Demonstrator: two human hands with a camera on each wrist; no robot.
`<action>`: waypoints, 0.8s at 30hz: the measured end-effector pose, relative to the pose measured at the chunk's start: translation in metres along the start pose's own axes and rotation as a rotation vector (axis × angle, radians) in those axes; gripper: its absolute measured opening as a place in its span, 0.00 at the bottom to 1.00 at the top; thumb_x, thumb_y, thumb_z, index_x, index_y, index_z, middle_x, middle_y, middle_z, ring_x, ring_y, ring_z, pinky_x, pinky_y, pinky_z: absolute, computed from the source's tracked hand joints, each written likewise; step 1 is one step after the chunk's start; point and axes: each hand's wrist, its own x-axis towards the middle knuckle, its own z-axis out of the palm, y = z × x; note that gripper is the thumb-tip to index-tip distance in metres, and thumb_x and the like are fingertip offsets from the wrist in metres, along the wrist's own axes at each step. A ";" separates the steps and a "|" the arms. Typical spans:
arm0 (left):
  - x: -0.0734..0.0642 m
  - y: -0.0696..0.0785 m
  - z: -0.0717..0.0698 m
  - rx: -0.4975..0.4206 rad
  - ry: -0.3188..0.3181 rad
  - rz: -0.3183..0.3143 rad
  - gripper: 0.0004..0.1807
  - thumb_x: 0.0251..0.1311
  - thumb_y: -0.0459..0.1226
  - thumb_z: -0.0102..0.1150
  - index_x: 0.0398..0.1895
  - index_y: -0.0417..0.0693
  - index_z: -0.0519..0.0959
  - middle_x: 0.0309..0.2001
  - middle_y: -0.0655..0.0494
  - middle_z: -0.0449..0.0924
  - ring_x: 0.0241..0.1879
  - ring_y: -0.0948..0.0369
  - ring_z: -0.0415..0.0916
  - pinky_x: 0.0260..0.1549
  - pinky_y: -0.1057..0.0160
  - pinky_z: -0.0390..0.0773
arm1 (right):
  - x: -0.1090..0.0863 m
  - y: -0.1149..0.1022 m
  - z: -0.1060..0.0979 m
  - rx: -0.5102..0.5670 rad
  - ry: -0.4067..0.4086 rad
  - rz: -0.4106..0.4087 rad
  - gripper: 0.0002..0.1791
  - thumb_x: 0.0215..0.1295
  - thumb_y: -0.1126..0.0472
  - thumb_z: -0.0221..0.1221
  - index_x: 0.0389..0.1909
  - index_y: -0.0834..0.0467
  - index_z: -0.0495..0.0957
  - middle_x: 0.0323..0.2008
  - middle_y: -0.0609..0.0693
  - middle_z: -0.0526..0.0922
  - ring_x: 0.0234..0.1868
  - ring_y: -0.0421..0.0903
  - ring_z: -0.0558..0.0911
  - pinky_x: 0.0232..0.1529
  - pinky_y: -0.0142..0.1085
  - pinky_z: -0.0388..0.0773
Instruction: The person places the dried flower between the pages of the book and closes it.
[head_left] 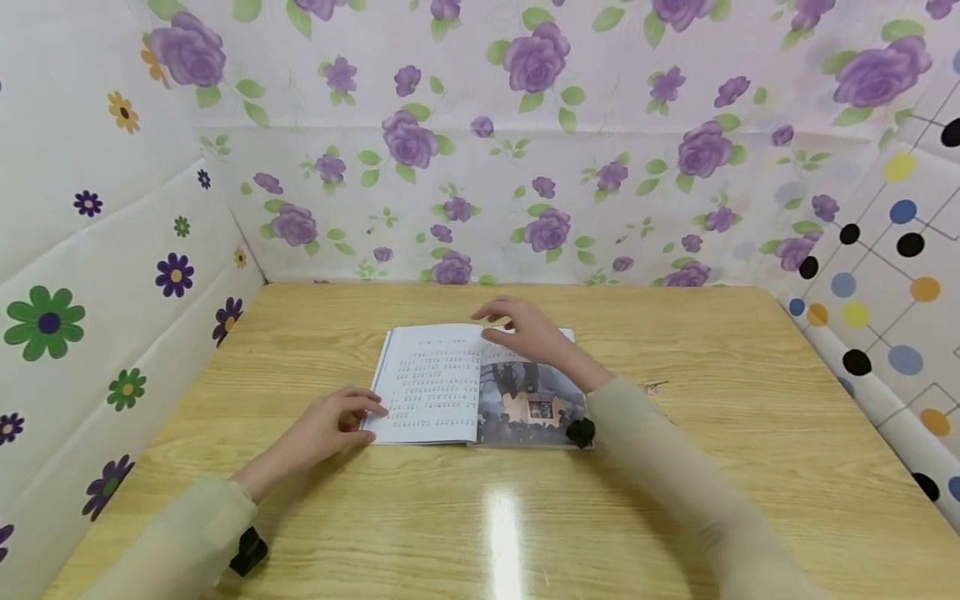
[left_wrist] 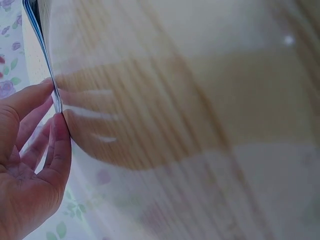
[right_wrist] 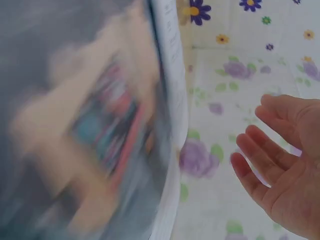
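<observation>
An open book (head_left: 435, 383) lies flat on the wooden table, its left page full of printed text and its right page showing a dark picture of trees and a lit house. My left hand (head_left: 326, 429) grips the book's lower left edge, a finger over the page and the thumb at the edge. In the left wrist view, digits of that hand (left_wrist: 35, 185) meet at the thin page stack (left_wrist: 46, 60). Above the right page's upper part, my right hand (head_left: 528, 329) hovers with loosely bent fingers. The right wrist view shows it (right_wrist: 295, 175) holding nothing, apart from the blurred picture page (right_wrist: 90, 125).
The glossy wooden table (head_left: 360, 525) reflects a bright light near its front. Flower-patterned sheeting (head_left: 480, 200) rises behind it, with patterned sheets at left and right. Black wrist devices (head_left: 249, 552) sit under both sleeves. A small dark mark (head_left: 656, 387) shows right of the book.
</observation>
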 end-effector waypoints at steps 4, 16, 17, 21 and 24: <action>0.000 -0.001 0.000 -0.008 0.010 0.011 0.16 0.55 0.32 0.70 0.48 0.46 0.85 0.59 0.41 0.77 0.47 0.55 0.78 0.40 0.66 0.82 | -0.026 0.016 -0.012 0.004 0.080 0.014 0.18 0.70 0.60 0.60 0.58 0.57 0.78 0.58 0.55 0.80 0.58 0.56 0.80 0.53 0.49 0.80; 0.002 -0.001 0.001 -0.034 -0.016 0.001 0.16 0.54 0.33 0.71 0.48 0.47 0.85 0.59 0.42 0.77 0.47 0.57 0.78 0.40 0.67 0.81 | -0.092 0.047 -0.045 -0.006 0.124 0.116 0.20 0.70 0.58 0.60 0.61 0.54 0.76 0.61 0.54 0.78 0.61 0.55 0.77 0.56 0.50 0.78; 0.002 -0.001 0.001 -0.034 -0.013 0.001 0.16 0.54 0.33 0.71 0.47 0.47 0.85 0.59 0.42 0.77 0.47 0.57 0.77 0.40 0.67 0.81 | -0.097 0.048 -0.049 0.002 0.130 0.126 0.20 0.70 0.58 0.60 0.62 0.54 0.76 0.61 0.54 0.78 0.61 0.55 0.77 0.56 0.51 0.78; 0.002 0.000 0.001 -0.027 -0.008 0.007 0.15 0.54 0.34 0.71 0.47 0.47 0.85 0.59 0.43 0.77 0.45 0.58 0.77 0.39 0.67 0.81 | -0.113 0.053 -0.066 0.024 0.156 0.163 0.21 0.70 0.57 0.59 0.62 0.54 0.75 0.61 0.56 0.78 0.61 0.57 0.77 0.57 0.52 0.78; 0.002 0.001 -0.001 -0.022 -0.003 0.009 0.15 0.54 0.34 0.71 0.46 0.47 0.86 0.58 0.42 0.77 0.44 0.58 0.77 0.38 0.67 0.80 | -0.127 0.060 -0.077 0.013 0.182 0.182 0.21 0.71 0.57 0.59 0.63 0.55 0.75 0.60 0.58 0.79 0.60 0.59 0.77 0.56 0.52 0.78</action>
